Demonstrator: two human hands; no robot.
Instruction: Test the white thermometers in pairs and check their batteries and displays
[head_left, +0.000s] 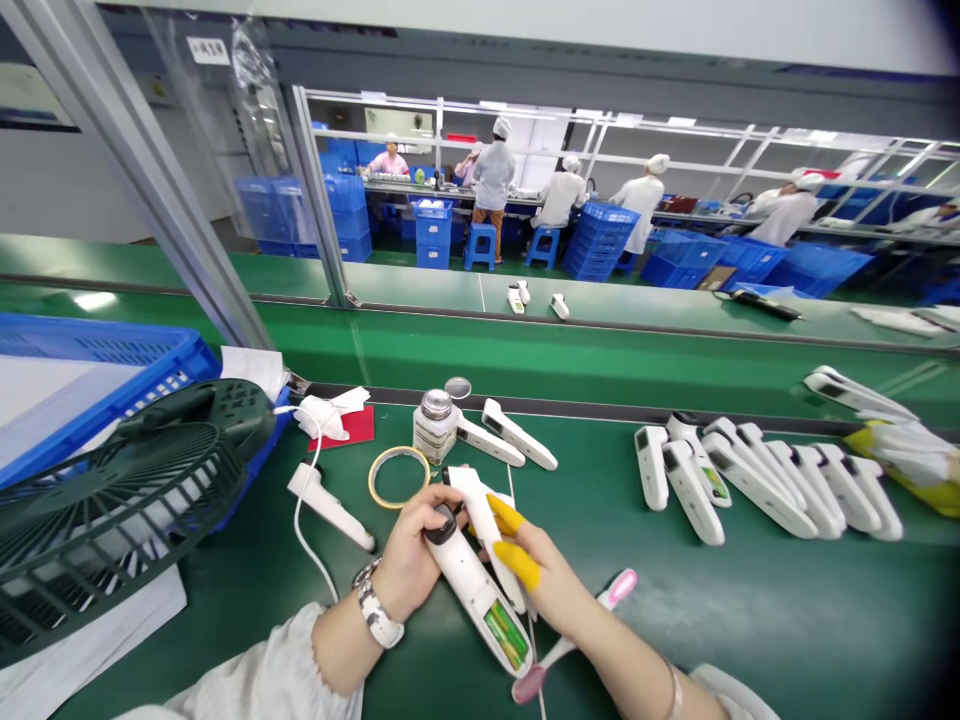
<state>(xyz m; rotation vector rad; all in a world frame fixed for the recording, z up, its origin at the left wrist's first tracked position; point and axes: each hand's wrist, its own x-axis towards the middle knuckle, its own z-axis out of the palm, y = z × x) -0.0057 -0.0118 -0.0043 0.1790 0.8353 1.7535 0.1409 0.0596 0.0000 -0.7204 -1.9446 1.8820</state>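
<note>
My left hand (411,562), a watch on its wrist, is wrapped round the dark head of a white infrared thermometer (466,582). Its battery compartment lies uncovered, with green batteries (507,632) inside. Yellow finger cots cover two fingers of my right hand (553,582), which grips a second white thermometer (474,500) right beside the first; part of that one is hidden by the hands. Under my right forearm lies a pink and white brush-like tool (556,652). Just beyond my hands are a tape roll (373,478) and a lidded jar (435,428).
Several white thermometers (694,500) lie in a row at right, and two (517,435) beside the jar. A single thermometer (330,508) sits left, near a white cable. A dark green fan (150,480) and blue crate (127,350) crowd the left. Co-workers (493,165) work beyond.
</note>
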